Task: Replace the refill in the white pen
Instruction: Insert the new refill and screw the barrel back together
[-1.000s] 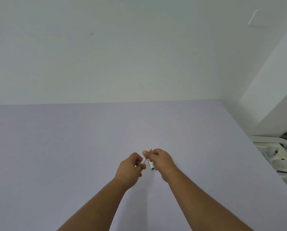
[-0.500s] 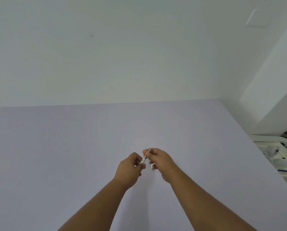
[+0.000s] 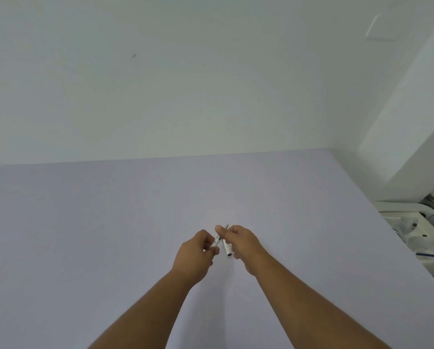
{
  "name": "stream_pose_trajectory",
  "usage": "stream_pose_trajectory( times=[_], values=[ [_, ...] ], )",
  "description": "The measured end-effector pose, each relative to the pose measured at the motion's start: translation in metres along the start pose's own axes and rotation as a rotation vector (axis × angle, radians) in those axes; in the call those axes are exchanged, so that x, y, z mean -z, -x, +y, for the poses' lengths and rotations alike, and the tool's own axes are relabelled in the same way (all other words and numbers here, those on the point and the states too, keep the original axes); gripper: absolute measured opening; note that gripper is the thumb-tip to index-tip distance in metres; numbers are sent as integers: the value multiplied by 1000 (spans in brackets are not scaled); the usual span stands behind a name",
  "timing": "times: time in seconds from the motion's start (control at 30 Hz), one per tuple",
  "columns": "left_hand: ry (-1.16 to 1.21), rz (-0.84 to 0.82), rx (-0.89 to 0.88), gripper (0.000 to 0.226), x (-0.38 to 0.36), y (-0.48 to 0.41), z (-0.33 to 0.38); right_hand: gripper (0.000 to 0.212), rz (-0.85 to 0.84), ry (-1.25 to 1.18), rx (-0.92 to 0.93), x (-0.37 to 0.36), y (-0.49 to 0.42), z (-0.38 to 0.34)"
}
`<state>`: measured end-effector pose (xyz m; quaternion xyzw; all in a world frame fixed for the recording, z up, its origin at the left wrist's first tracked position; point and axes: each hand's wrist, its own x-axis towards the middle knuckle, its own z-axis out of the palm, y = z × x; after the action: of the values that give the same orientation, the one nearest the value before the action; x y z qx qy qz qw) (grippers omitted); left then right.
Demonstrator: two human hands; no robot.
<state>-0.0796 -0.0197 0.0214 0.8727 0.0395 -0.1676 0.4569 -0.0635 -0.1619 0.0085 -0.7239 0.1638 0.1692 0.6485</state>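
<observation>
Two bare hands meet above a pale lilac table (image 3: pixel 110 235), each pinching part of a dismantled white pen. Left hand (image 3: pixel 194 255) — fingers curled tight — grips a clear tip section (image 3: pixel 216 241) that angles up toward the right. Right hand (image 3: pixel 243 244) closes thumb and fingers on the white barrel (image 3: pixel 227 248), its open end pointing down, with a thin refill (image 3: pixel 226 226) poking above the fingertips. White clutter (image 3: pixel 417 230) sits beyond the table's right edge.

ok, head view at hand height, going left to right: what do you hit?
left hand → clear pen section pinched in it → white pen barrel under the right hand → right hand → bare table → white clutter past the table's right edge.
</observation>
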Motion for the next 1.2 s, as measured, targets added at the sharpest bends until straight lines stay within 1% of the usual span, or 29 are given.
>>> stream_pose_trajectory(
  times=[0.07,0.1,0.13,0.23,0.27,0.3,0.4,0.43,0.47,0.57,0.6,0.63,0.73,0.77,0.83,0.93,1.0,1.07,1.2],
  values=[
    [-6,4,1,7,0,-1,1,18,-52,-78,24,1,1,1],
    [-14,6,4,5,0,-2,2,14,-57,-85,34,2,1,0],
    [-24,8,4,2,0,-2,3,15,-48,-73,32,2,1,0],
    [-35,21,0,5,-3,-3,4,32,15,-6,-16,-1,-3,-2],
    [-26,21,-1,5,-4,-3,5,33,18,-6,-25,-2,-3,-2],
    [-22,22,-2,4,-4,-3,6,30,5,-29,-23,-2,-4,-2],
    [-43,29,-1,2,-3,-5,6,8,-36,-111,28,0,-4,-2],
    [-52,31,1,2,-3,-6,6,8,-34,-105,46,1,-5,-2],
    [-59,34,2,3,-3,-6,6,11,-22,-73,51,1,-5,-2],
    [-69,40,-2,6,-4,-6,3,40,48,41,19,-1,-6,-5],
    [-68,40,-3,6,-4,-6,3,44,53,43,14,-1,-6,-5],
    [-64,40,-2,6,-4,-6,3,42,39,28,13,-1,-7,-5],
    [-68,45,-3,5,-4,-8,3,17,-16,-51,44,1,-6,-4],
    [-79,47,-3,5,-4,-8,3,12,-15,-55,55,1,-6,-4],
    [-96,50,-4,4,-5,-8,2,11,5,-20,49,1,-6,-5],
    [-102,62,-1,6,-7,-7,-1,17,4,71,17,0,-7,-6],
    [-65,60,14,4,-8,-7,-3,17,-6,92,13,0,-9,-5],
    [36,38,45,4,-8,-7,-2,15,-13,70,13,2,-10,-6],
    [249,-58,165,16,-2,-7,3,12,-24,82,19,4,-15,-9]
  ],
)
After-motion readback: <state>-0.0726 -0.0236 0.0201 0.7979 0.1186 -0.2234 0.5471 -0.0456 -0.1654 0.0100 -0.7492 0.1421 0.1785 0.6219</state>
